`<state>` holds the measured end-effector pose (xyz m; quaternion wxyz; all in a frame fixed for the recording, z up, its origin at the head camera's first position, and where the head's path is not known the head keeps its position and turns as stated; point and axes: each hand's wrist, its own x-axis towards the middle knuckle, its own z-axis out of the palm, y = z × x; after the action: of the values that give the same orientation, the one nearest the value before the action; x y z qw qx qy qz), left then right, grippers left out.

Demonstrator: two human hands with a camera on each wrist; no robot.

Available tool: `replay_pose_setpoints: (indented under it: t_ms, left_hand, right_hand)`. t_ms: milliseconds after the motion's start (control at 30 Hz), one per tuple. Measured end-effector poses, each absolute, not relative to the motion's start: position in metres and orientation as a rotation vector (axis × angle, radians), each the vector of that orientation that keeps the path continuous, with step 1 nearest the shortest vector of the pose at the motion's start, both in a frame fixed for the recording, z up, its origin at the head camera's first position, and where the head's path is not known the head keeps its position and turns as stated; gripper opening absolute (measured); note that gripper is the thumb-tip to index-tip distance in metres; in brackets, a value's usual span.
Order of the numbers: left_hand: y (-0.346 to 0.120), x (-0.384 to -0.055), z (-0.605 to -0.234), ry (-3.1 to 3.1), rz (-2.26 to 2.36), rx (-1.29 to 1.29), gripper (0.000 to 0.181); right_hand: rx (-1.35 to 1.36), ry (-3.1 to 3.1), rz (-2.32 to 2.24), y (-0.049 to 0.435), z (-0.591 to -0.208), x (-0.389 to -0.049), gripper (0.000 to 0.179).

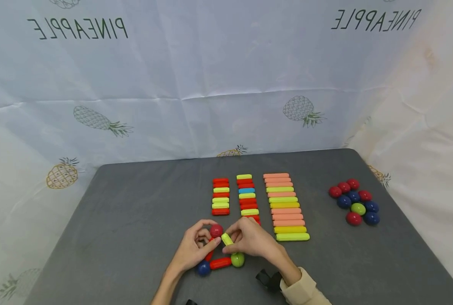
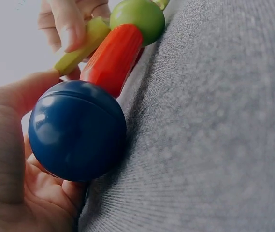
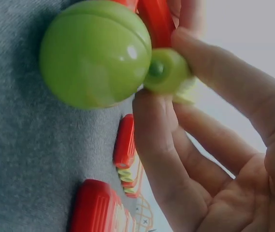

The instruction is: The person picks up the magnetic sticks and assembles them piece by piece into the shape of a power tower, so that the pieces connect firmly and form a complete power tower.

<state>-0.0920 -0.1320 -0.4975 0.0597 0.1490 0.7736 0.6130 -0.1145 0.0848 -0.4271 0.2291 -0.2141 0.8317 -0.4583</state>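
My right hand [image 1: 251, 237] pinches a short yellow-green rod [image 1: 227, 239] between thumb and fingers. One end of this rod faces the right wrist camera, close beside the green ball [image 3: 96, 55]. My left hand [image 1: 196, 243] has its index finger and thumb around a red ball [image 1: 216, 231], its thumb tip near the yellow-green rod. Below the hands, a red rod [image 1: 220, 263] joins a blue ball [image 2: 77, 130] to the green ball. Another red rod [image 1: 209, 254] runs from the blue ball up toward the red ball, partly hidden by my left hand.
Two columns of short rods, with red rods [image 1: 221, 195] and a blue rod [image 1: 247, 190], lie beyond my hands. Longer pink rods [image 1: 287, 216] and yellow ones form a column to the right. Farther right sits a cluster of red, blue and green balls [image 1: 358, 208] on the grey table [image 1: 135, 220].
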Motion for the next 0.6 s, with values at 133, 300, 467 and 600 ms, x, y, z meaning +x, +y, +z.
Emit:
replay_pose_setpoints:
  t_ms: [133,300,467,600]
  left_hand:
    - [-0.132,-0.092,-0.497,2.348,1.863,0.449,0.033]
    - [-0.133,-0.091,-0.496,2.364,1.819,0.443,0.035]
    - [-0.133,-0.092,-0.494,2.394,1.77,0.472,0.037]
    - [-0.133,-0.092,-0.496,2.443,1.723,0.502,0.038]
  right_hand:
    - [-0.612,2.27,-1.251,0.083,-0.43,-0.114,0.028]
    - [-0.66,2.281,-1.22,0.08,-0.434,-0.113,0.018]
    - [-0.675,2.294,-1.227,0.083,-0.432,-0.115,0.017]
    - [-0.672,2.515,-1.207,0.085,-0.425,-0.122,0.015]
